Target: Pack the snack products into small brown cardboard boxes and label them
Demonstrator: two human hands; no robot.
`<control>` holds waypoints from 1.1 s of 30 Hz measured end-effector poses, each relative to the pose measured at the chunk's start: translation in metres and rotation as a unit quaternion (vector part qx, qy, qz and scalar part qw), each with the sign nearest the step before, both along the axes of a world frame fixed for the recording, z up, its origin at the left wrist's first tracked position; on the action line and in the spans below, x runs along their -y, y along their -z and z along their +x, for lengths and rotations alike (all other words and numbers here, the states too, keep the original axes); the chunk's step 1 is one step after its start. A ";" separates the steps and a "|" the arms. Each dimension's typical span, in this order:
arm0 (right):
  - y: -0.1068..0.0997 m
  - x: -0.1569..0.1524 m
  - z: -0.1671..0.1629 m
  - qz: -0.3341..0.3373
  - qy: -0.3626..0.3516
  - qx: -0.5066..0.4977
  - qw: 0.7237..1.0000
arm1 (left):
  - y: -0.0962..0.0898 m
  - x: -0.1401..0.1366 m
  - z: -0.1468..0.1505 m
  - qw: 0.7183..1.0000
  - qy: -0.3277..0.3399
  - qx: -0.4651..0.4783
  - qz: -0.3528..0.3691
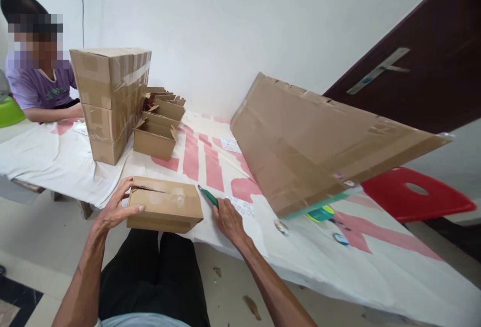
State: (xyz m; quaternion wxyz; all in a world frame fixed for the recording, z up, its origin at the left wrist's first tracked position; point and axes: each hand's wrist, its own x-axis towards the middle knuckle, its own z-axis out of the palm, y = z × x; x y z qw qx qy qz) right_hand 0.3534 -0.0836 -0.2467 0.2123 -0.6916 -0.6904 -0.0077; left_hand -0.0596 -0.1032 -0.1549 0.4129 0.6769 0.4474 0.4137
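A small cardboard box (pixel 165 206) lies at the table's front edge, just above my lap. A partly open seam with a ragged edge runs along its top left. My left hand (pixel 120 205) grips the box's left end, thumb on the near side and fingers at the back. To the right of the box, my right hand (pixel 228 216) is closed around a green-handled utility knife (pixel 209 196). Its dark tip points up and left, close to the box's right rear corner but apart from it.
Three taped cartons (pixel 108 101) are stacked at the back left, with several open boxes (pixel 154 139) beside them. A large cardboard sheet (pixel 319 141) leans on the right, near a red stool (pixel 417 194). A tape roll (pixel 281 227) lies below it. Another person (pixel 41 86) sits far left.
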 end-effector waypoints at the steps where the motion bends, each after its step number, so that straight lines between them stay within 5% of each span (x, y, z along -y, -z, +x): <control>1: -0.007 -0.001 -0.001 0.010 0.006 -0.011 1.000 | 0.000 0.001 0.000 1.000 -0.001 0.000 -0.002; 5: -0.055 0.000 -0.016 0.050 -0.003 -0.091 0.995 | 0.001 0.003 0.001 1.000 0.001 0.003 -0.007; 8: -0.107 0.008 -0.042 0.045 -0.126 -0.229 0.964 | 0.001 0.004 0.002 1.000 -0.003 0.002 -0.009; 13: -0.172 0.017 -0.091 0.004 -0.277 -0.214 0.937 | -0.002 0.007 0.004 1.000 0.006 -0.003 0.004; 22: -0.199 0.007 -0.114 -0.049 -0.343 -0.082 0.934 | 0.003 0.007 0.005 1.000 -0.001 0.011 -0.006; 33: -0.210 -0.005 -0.128 -0.013 -0.346 0.082 0.935 | 0.002 0.008 0.005 1.000 0.000 0.003 0.000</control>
